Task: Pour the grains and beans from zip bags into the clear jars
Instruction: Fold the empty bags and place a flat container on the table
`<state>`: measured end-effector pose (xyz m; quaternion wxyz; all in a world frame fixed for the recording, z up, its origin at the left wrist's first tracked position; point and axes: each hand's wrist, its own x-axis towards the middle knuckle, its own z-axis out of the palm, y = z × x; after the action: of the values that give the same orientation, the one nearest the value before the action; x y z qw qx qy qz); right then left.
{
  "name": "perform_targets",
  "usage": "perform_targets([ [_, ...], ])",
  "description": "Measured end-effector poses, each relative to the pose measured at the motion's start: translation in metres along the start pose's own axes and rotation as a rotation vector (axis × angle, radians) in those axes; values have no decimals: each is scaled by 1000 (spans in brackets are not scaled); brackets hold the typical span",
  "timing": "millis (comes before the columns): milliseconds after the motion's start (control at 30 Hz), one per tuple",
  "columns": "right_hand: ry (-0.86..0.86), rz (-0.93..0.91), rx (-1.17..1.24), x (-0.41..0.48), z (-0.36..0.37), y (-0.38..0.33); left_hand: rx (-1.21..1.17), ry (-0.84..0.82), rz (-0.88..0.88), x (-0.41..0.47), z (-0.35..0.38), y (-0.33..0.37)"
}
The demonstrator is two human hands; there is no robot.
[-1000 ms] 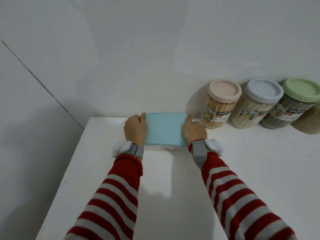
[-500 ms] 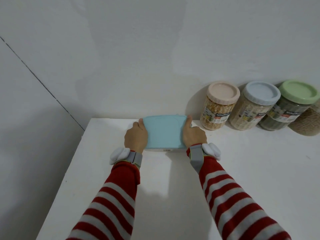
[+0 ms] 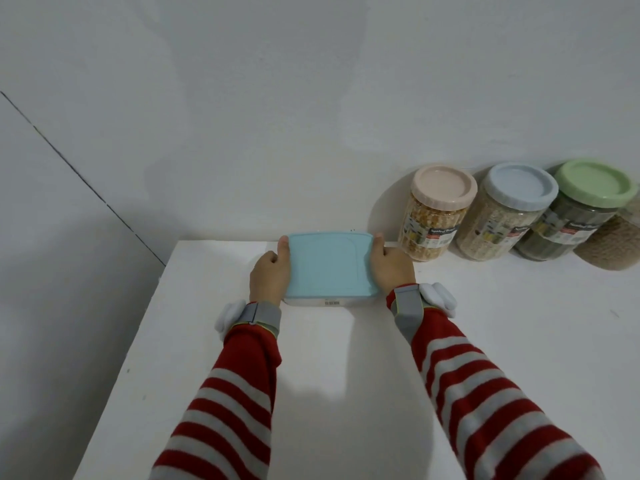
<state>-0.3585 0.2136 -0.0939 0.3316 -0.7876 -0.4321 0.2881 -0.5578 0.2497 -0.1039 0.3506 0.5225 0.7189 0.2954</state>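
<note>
A flat box with a light blue lid [image 3: 329,265] sits on the white table [image 3: 346,358] near the back wall. My left hand [image 3: 268,277] grips its left side and my right hand [image 3: 393,268] grips its right side, thumbs on the lid. Three clear jars stand to the right against the wall: a pink-lidded jar [image 3: 434,216] of yellow grains, a blue-lidded jar [image 3: 500,216] of pale grains and a green-lidded jar [image 3: 575,216] of dark green beans. No zip bags are in view.
A further container of brownish grains [image 3: 613,245] shows at the right edge behind the green-lidded jar. The table's left edge [image 3: 138,341] drops off beside a grey wall. The back wall [image 3: 311,116] stands just behind the box.
Both hands have moved the blue-lidded box away from me, toward the back wall; it now sits close to the wall.
</note>
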Motion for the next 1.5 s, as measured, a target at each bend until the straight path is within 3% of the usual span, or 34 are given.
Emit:
perform_targets([
  [267, -244, 73, 72, 8, -10, -1, -146, -116, -53, 13, -4, -4],
  [400, -88, -13, 111, 5, -3, 1, -162, -61, -25, 10, 1, -7],
  [667, 41, 51, 146, 28, 0, -20, -104, -29, 12, 40, 8, 21],
  [933, -56, 242, 224, 28, -4, -24, -90, -187, -110, 48, 0, 30],
  [1233, -18, 184, 333, -4, -3, -3, -160, -102, -125, 31, -1, 19],
  [1333, 26, 213, 418, -5, 0, -2, -158, -63, -110, 30, 1, 17],
  [1500, 32, 377, 771, 14, 2, -17, -161, -48, -90, 31, 4, 20],
])
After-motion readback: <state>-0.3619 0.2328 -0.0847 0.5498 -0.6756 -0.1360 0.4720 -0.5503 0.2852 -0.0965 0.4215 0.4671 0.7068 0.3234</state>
